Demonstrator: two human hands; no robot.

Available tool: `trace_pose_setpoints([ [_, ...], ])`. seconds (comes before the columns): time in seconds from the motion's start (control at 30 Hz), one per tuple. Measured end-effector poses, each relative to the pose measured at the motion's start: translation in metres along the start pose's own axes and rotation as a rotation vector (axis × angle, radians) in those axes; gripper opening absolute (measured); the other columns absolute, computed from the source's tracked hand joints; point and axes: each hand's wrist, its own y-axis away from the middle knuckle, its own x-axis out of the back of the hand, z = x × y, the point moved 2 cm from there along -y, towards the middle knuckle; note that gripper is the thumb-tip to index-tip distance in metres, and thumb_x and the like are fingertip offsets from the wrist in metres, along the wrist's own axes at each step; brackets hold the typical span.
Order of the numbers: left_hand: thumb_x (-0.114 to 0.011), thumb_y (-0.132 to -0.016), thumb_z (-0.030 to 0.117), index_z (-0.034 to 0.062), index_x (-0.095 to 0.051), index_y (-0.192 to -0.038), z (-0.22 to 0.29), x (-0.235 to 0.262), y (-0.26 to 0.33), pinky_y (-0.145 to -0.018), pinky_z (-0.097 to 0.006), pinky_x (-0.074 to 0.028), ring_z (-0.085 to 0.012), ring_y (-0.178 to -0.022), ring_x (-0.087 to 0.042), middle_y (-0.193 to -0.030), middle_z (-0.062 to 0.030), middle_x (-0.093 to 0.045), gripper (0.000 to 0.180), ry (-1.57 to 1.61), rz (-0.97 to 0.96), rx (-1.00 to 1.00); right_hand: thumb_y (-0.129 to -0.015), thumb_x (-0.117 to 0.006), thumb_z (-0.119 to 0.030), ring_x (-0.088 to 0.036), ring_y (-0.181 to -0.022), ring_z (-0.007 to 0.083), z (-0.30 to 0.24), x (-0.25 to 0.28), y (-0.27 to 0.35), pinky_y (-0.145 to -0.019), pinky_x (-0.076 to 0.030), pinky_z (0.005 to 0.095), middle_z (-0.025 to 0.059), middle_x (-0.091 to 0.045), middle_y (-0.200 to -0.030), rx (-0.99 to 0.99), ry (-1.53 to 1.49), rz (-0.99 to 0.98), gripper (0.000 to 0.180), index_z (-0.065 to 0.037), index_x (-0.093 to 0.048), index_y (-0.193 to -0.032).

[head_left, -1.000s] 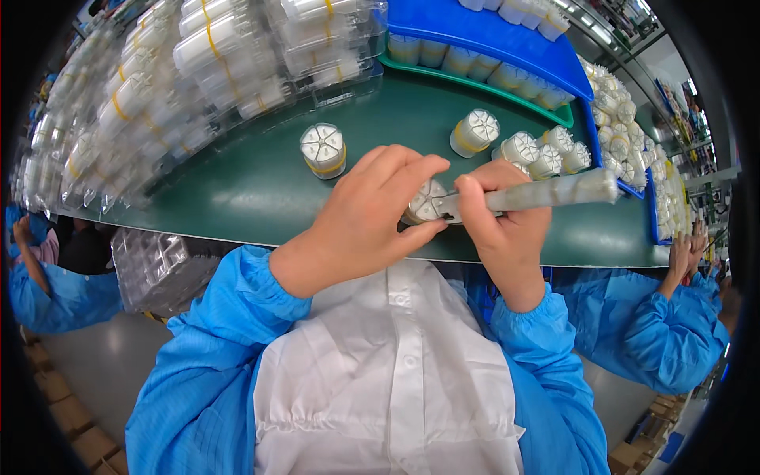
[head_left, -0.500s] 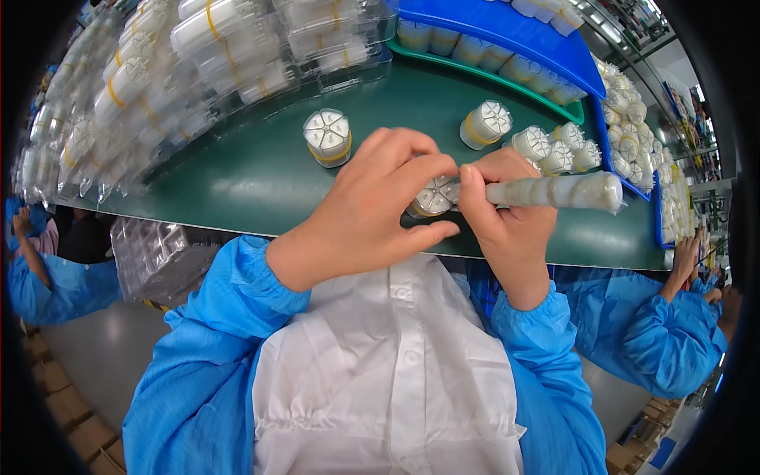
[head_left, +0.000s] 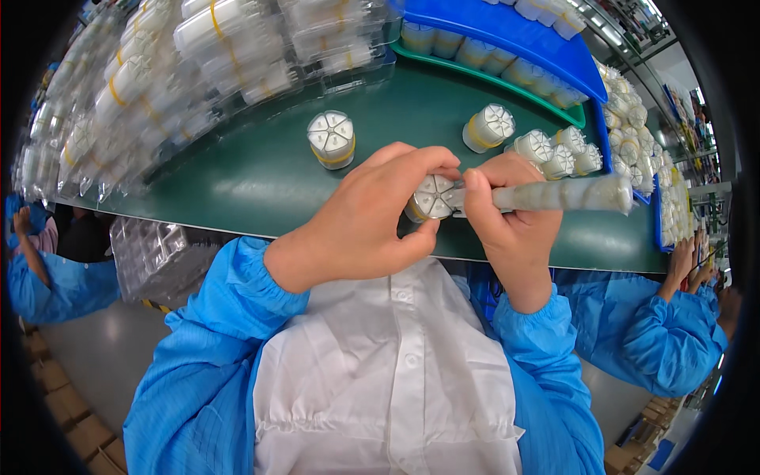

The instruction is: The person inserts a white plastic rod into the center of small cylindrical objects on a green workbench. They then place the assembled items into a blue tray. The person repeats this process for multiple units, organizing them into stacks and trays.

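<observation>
My left hand point(head_left: 360, 222) is curled around a round bundle point(head_left: 433, 198) of white wedge-shaped pieces, held just above the near edge of the green table. Thumb and fingers press on its sides, and its segmented top faces up. In my right hand point(head_left: 514, 226) is a hand tool with a thick, pale, wrapped handle point(head_left: 574, 195) pointing right. Its narrow metallic end meets the bundle's right side; my fingers partly hide that end, so its exact kind is unclear. Similar bundles with yellow bands stand upright beyond my left hand point(head_left: 331, 140) and beyond my right hand point(head_left: 488, 128).
Several smaller bundles point(head_left: 558, 158) cluster at the right, beside blue trays point(head_left: 546, 59) and a green tray point(head_left: 507, 89) of more bundles. Stacked clear plastic packs point(head_left: 229, 47) fill the far left. Co-workers in blue sleeves point(head_left: 657, 340) sit at both sides.
My left thumb and fingers have drawn in around the bundle, and more of its top shows. The tool and right hand have shifted slightly right.
</observation>
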Motion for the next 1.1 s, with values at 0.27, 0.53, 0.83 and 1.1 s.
trace_pose_setpoints([
  [0.27, -0.073, -0.072, 0.001, 0.0033, -0.056, -0.126, -0.0040, 0.0029, 0.0039, -0.083, -0.036, -0.050, -0.0274, -0.098, -0.060, -0.114, -0.0128, -0.063, 0.057, -0.147, 0.046, -0.007, -0.086, -0.072, -0.002, -0.057, -0.061, 0.0139, -0.0064, 0.0014, 0.0009, -0.054, -0.042, 0.0296, 0.0062, -0.063, -0.070, -0.190, -0.117, 0.101, 0.009, 0.000, -0.067, -0.078],
  [0.53, -0.080, -0.072, 0.006, 0.0042, -0.054, -0.128, -0.0021, 0.0013, 0.0047, -0.083, -0.037, -0.051, -0.0278, -0.100, -0.060, -0.112, -0.0114, -0.062, 0.062, -0.050, 0.044, -0.019, -0.086, -0.073, -0.004, -0.057, -0.060, 0.0153, -0.0030, -0.0038, -0.0024, -0.055, -0.042, 0.0301, 0.0058, -0.061, -0.067, -0.093, -0.019, 0.029, 0.010, -0.001, -0.067, -0.078],
  [0.83, -0.075, -0.072, 0.000, 0.0036, -0.054, -0.129, -0.0023, 0.0029, 0.0058, -0.086, -0.037, -0.051, -0.0276, -0.104, -0.062, -0.117, -0.0128, -0.063, 0.061, -0.061, 0.066, 0.014, -0.085, -0.072, -0.002, -0.056, -0.060, 0.0136, -0.0008, 0.0002, 0.0005, -0.055, -0.041, 0.0300, 0.0060, -0.062, -0.069, -0.151, -0.136, 0.109, 0.010, -0.001, -0.067, -0.077],
  [1.1, -0.073, -0.073, -0.001, 0.0028, -0.054, -0.128, 0.0004, 0.0008, 0.0027, -0.090, -0.039, -0.051, -0.0305, -0.106, -0.062, -0.119, -0.0139, -0.062, 0.059, -0.023, 0.045, -0.016, -0.086, -0.074, -0.003, -0.055, -0.058, 0.0101, -0.0008, -0.0035, -0.0023, -0.051, -0.040, 0.0273, 0.0054, -0.064, -0.071, -0.063, -0.061, 0.019, 0.012, -0.001, -0.066, -0.077],
])
